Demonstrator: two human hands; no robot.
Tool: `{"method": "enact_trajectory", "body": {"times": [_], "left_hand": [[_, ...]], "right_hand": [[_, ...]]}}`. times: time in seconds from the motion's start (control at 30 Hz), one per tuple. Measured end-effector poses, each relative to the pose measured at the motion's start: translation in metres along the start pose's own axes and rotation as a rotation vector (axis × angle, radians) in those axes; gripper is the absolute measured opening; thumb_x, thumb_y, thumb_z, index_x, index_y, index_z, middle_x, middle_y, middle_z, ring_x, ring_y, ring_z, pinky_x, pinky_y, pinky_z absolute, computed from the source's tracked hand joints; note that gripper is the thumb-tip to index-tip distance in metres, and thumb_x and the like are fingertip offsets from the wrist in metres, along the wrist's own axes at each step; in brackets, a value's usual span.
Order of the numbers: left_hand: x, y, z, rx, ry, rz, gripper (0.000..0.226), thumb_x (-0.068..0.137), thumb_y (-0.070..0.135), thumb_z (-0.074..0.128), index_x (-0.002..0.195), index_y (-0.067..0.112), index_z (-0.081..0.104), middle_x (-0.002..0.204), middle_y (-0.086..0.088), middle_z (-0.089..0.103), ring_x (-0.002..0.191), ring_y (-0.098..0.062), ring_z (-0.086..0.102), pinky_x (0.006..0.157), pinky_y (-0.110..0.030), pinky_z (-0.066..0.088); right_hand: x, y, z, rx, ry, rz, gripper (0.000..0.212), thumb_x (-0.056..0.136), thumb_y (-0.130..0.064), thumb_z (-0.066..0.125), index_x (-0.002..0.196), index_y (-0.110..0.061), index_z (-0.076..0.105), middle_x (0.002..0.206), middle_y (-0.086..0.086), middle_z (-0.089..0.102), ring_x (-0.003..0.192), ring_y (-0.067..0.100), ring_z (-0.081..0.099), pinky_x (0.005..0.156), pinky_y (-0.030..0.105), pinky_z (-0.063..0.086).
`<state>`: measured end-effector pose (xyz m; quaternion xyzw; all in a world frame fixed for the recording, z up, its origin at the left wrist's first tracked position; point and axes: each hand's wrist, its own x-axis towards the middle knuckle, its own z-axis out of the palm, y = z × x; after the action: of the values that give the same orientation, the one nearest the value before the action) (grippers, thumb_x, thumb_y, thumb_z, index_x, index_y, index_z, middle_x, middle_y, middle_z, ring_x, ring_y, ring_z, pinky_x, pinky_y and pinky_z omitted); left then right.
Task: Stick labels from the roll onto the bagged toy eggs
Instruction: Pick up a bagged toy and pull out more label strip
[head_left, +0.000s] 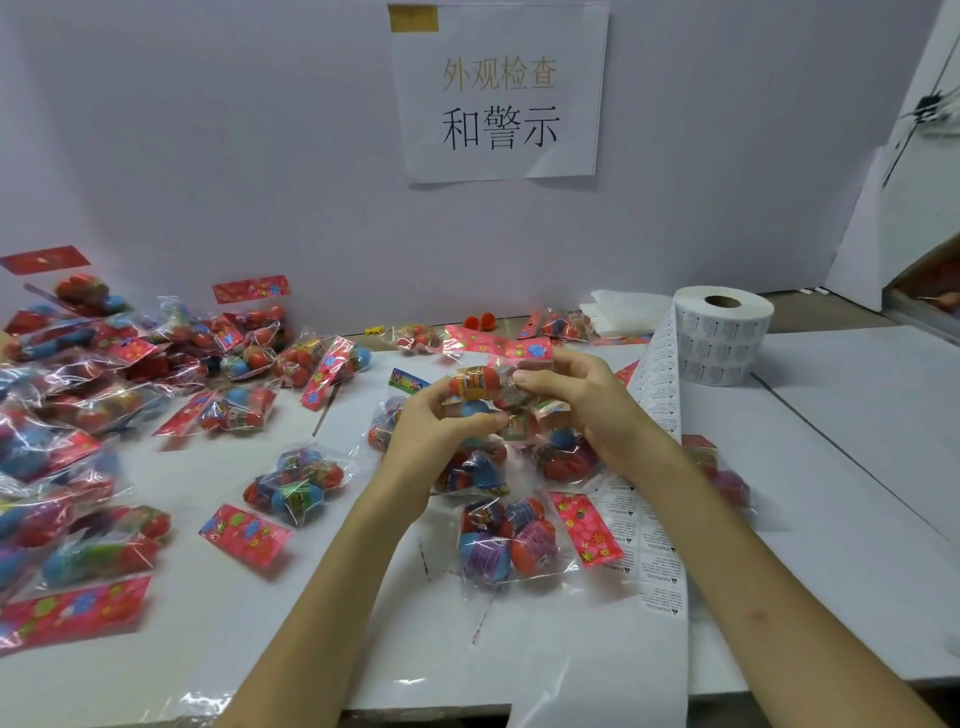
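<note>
Above the table's middle I hold a clear bag of toy eggs (475, 387) with a pink flowered header card. My left hand (441, 426) grips it from below, fingers curled round the eggs. My right hand (576, 395) pinches the bag's upper right side, where a small white label seems to sit under the fingertips. The white label roll (722, 338) stands at the back right, and its strip of labels (657, 415) runs down toward the table's front edge under my right forearm. Several more bagged eggs (511, 545) lie below my hands.
A big heap of bagged eggs (93, 405) covers the left side of the white table (831, 519). One bag (296, 483) lies left of my left arm. A paper sign (498, 93) hangs on the wall behind. Loose bags (561, 325) and white sheets lie at the back.
</note>
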<state>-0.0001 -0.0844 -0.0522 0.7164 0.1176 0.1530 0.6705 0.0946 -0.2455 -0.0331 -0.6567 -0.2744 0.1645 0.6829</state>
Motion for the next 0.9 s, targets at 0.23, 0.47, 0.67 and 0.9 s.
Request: {"method": "enact_trajectory", "body": {"times": [0.23, 0.47, 0.67, 0.9], "left_hand": [[-0.003, 0.002, 0.003, 0.036, -0.1, -0.003, 0.034, 0.081, 0.024, 0.086, 0.109, 0.032, 0.068, 0.111, -0.002, 0.077, 0.094, -0.021, 0.077, 0.084, -0.037, 0.064], [-0.004, 0.005, 0.004, 0.053, -0.016, 0.007, 0.038, 0.073, 0.053, 0.078, 0.104, 0.031, 0.071, 0.102, 0.004, 0.079, 0.103, -0.023, 0.075, 0.094, -0.042, 0.061], [-0.007, 0.008, 0.005, 0.038, 0.003, 0.027, 0.043, 0.073, 0.053, 0.077, 0.106, 0.026, 0.074, 0.102, 0.0, 0.08, 0.099, -0.023, 0.076, 0.092, -0.041, 0.062], [-0.01, 0.011, 0.005, 0.044, -0.083, -0.001, 0.047, 0.072, 0.053, 0.077, 0.112, 0.028, 0.075, 0.106, -0.001, 0.079, 0.104, -0.025, 0.075, 0.099, -0.051, 0.058]], "right_hand": [[0.001, 0.001, -0.001, 0.011, 0.054, -0.018, 0.006, 0.089, -0.011, 0.074, 0.086, -0.015, 0.074, 0.083, 0.002, 0.072, 0.084, 0.022, 0.068, 0.052, 0.027, 0.053], [-0.003, -0.001, 0.0, -0.028, 0.031, -0.059, 0.005, 0.091, -0.012, 0.073, 0.09, -0.016, 0.075, 0.083, -0.003, 0.073, 0.077, 0.011, 0.069, 0.049, 0.021, 0.049], [-0.003, -0.002, 0.001, -0.067, 0.017, -0.072, 0.005, 0.089, -0.018, 0.076, 0.093, -0.015, 0.074, 0.08, -0.004, 0.074, 0.075, 0.009, 0.069, 0.061, 0.021, 0.053], [-0.002, -0.001, 0.0, -0.121, 0.041, -0.119, 0.005, 0.086, -0.01, 0.078, 0.086, -0.012, 0.073, 0.075, -0.002, 0.072, 0.072, 0.009, 0.069, 0.068, 0.024, 0.057]]}}
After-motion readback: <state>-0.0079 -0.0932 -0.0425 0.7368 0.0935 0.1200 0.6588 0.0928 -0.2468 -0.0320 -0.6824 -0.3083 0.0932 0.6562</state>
